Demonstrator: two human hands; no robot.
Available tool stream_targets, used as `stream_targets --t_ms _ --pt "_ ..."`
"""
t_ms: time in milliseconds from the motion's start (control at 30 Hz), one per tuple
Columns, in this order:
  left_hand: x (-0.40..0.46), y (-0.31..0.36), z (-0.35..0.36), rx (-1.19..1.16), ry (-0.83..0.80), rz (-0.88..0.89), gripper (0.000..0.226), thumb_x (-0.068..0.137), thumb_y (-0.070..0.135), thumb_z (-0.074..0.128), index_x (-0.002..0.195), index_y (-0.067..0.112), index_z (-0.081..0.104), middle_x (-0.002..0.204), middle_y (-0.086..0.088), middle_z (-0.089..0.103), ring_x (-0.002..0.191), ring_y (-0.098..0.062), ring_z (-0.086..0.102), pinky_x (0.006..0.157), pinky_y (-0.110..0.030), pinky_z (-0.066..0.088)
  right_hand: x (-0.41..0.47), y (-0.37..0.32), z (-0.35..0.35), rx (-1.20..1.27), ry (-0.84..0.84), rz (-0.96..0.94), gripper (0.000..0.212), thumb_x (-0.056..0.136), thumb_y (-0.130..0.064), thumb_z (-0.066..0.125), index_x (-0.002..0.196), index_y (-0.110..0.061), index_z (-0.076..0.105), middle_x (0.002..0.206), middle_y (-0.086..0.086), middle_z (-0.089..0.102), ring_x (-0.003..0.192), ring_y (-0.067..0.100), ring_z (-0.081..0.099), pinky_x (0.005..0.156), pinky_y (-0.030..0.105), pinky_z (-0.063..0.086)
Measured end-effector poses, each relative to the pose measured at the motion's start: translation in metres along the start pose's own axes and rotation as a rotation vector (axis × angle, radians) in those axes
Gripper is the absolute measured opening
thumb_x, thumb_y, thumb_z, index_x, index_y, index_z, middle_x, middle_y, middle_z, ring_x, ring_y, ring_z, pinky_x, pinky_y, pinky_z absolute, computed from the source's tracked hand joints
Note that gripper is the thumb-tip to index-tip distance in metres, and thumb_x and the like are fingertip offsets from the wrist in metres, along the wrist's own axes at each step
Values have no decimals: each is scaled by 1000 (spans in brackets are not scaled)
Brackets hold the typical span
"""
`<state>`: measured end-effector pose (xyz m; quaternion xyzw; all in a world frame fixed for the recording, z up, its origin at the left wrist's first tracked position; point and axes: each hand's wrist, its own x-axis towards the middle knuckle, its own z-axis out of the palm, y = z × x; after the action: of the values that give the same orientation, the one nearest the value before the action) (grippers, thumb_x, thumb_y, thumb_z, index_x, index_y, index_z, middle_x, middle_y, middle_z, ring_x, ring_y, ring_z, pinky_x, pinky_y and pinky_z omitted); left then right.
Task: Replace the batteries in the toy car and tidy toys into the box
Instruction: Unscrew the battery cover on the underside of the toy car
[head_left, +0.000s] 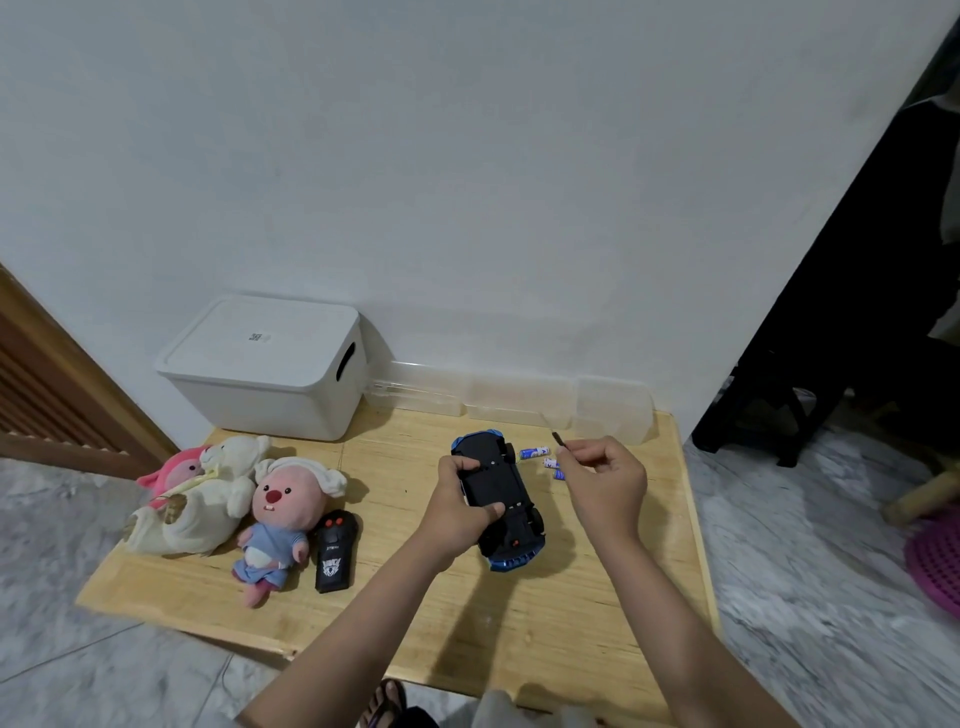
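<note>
- The toy car is gripped by the left hand, fingers over the far end of the underside and thumb pressed near its middle; a small dark tool, probably a screwdriver, is pinched between thumb and fingertips of the right hand.
- The car is held belly-up just above or on the wooden table, right of centre; contact with the top cannot be told.
- Loose batteries are seen on the table just beyond the car, partly hidden behind the right hand.
- The car is judged light and stiff, a hard plastic shell likely slick to the touch; the sides of the body, between the wheels, are judged the safest hold, leaving the battery hatch free.
- A flat black chassis, blue bodywork at both ends and black wheels are shown.
- The white lidded box is stood at the back left, against the wall.
</note>
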<state>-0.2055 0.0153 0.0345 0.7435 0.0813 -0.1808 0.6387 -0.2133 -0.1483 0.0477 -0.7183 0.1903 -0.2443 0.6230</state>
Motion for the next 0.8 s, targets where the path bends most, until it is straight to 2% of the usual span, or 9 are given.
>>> stream_targets --t_ms 67,133,233,300,433,533,633,700,800 --pt "0 -4 -2 6 2 -12 47 83 -2 65 109 23 35 112 -6 48 107 -35 57 67 -36 57 0 14 -7 -66 20 79 24 70 2 73 56 -9 57 71 -2 69 74 15 68 66 28 53" --pt "0 -9 -4 14 -2 -20 47 83 -2 64 109 22 35 111 -5 47 107 -35 56 71 -39 57 -2 30 -13 -138 26 132 21 70 1 73 59 -7 58 67 1 68 69 14 66 61 24 49" --pt "1 -14 -4 31 -10 -35 47 83 -2 65 110 22 34 109 -4 47 108 -34 56 73 -39 57 -5 55 -21 -292 12 174 10 76 -4 74 75 -9 65 73 2 66 67 13 61 56 18 43" --pt "0 -16 -2 32 -21 -44 47 83 -1 65 111 22 34 110 -5 47 108 -34 56 72 -37 56 -6 77 -25 -416 -36 182 6 81 -7 70 86 -9 69 82 5 67 72 16 61 61 23 46" --pt "-2 -20 2 34 -41 -52 47 83 -2 65 112 21 35 107 -4 47 108 -34 55 71 -36 56 -5 110 -31 -654 -118 172 8 82 -7 64 82 -12 71 82 7 68 78 22 64 64 28 52" --pt "-3 -21 4 25 -59 -61 47 84 -2 65 112 20 34 105 -1 46 106 -33 56 71 -36 57 -7 119 -35 -762 -141 158 7 82 -9 64 81 -11 71 80 6 67 75 23 63 57 22 42" --pt "-5 -23 6 38 -76 -56 46 84 -1 64 112 21 34 110 -4 46 106 -33 56 69 -35 57 -12 126 -40 -813 -172 118 6 82 -14 65 82 -12 71 81 6 66 76 22 63 58 23 43" --pt "-5 -26 6 51 -90 -35 46 84 -1 64 111 21 35 110 -4 46 106 -33 56 72 -37 58 -15 126 -41 -811 -174 105 10 82 -17 67 90 -10 70 89 6 64 84 23 62 65 26 47" --pt "-5 -31 4 72 -109 -6 45 83 -1 65 109 23 35 107 -3 46 105 -33 54 76 -41 57 -16 112 -41 -718 -150 31 17 82 -15 69 98 -8 69 94 4 62 90 20 60 70 24 43"
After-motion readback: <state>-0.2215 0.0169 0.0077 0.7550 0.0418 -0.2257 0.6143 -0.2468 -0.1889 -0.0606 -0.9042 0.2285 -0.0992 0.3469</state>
